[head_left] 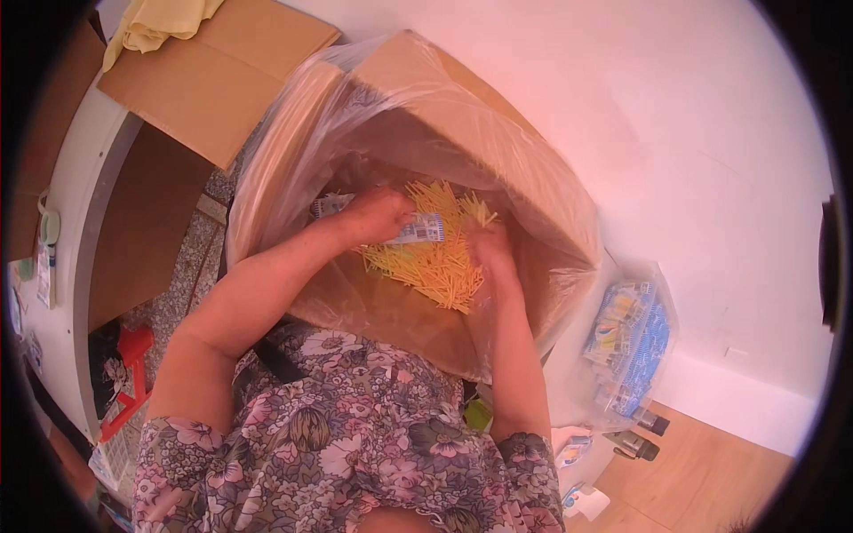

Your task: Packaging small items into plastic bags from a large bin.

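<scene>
Inside one plastic-lined cardboard box [533,222], one heap of yellow sticks [435,262]; the left hand [378,216] grips a blue-white packet [422,229], the right hand [490,249] curls into the sticks.

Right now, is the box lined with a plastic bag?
Yes, a clear plastic bag lines the cardboard box, draping over its rim around the yellow sticks.
</scene>
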Demonstrator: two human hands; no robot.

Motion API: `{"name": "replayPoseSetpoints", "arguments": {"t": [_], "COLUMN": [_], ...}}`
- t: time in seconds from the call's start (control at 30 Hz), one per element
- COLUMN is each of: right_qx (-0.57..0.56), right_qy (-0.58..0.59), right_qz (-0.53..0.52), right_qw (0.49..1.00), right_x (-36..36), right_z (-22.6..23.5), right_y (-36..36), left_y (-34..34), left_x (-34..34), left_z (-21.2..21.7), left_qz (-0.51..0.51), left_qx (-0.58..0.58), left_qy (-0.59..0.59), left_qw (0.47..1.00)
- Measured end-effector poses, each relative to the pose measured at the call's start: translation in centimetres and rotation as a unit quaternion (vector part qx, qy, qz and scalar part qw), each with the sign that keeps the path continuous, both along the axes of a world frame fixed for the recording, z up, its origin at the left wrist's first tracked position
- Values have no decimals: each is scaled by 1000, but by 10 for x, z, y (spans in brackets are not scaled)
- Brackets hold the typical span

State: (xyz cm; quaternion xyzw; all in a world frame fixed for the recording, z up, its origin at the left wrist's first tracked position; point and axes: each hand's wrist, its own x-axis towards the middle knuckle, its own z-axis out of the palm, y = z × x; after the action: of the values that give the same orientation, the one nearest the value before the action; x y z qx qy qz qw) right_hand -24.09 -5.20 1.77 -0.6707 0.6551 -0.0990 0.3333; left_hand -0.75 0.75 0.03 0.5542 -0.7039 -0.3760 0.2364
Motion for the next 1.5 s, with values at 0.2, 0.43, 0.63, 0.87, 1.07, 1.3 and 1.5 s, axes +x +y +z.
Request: {"name": "replayPoseSetpoints", "arguments": {"t": [0.2, 0.43, 0.63, 0.87, 1.07, 1.3, 1.5], "right_qx": [334, 265, 191, 81, 182, 137, 160], "right_qy": [-350, -433, -417, -481, -521, -583, -614], "right_qz": [-228, -238, -260, -278, -279, -257, -217], "right_qw": [845, 828, 850, 827, 786, 759, 742], "right_x": [4, -18, 11, 16, 4, 21, 40], "right_z": [11, 2, 3, -6, -14, -3, 22], "right_y": [-5, -52, -12, -33, -36, -13, 24], "left_y": [2, -1, 1, 2, 0, 4, 11], "left_x": [-1, -1, 2, 0, 0, 0, -9], "left_z": [2, 6, 8, 7, 4, 10, 4], "left_qz": [8, 13, -5, -10, 7, -110, -218], "left_qx": [-16, -19, -3, -11, 8, 202, 185], "left_qy": [13, 10, 12, 16, 39, 272, 327], "left_qw": [1000, 1000, 1000, 1000, 999, 934, 901]}}
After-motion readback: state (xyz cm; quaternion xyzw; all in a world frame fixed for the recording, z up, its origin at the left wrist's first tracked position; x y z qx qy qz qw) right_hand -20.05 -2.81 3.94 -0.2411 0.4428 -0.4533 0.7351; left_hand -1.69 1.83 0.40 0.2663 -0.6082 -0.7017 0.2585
